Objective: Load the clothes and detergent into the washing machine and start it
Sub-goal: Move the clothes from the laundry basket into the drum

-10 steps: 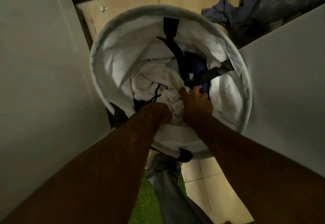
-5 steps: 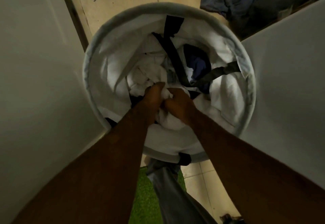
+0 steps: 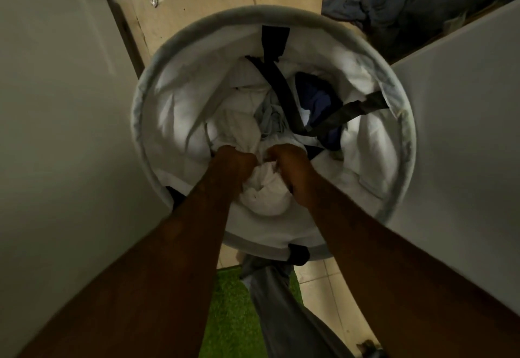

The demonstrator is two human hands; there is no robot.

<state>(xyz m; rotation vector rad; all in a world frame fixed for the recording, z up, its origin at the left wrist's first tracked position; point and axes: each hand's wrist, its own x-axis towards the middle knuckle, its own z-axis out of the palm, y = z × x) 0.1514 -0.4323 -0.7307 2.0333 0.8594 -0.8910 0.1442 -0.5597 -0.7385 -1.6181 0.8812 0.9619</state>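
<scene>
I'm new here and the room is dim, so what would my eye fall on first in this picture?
A big round laundry basket fills the middle, seen from above. At its near side the left hand and right hand both grip a bunched white cloth. Dark straps cross the clothes inside, and a green mat shows at the bottom of the view.

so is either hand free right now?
No, the left hand and the right hand both hold the white garment bunched inside the laundry hamper.
</scene>
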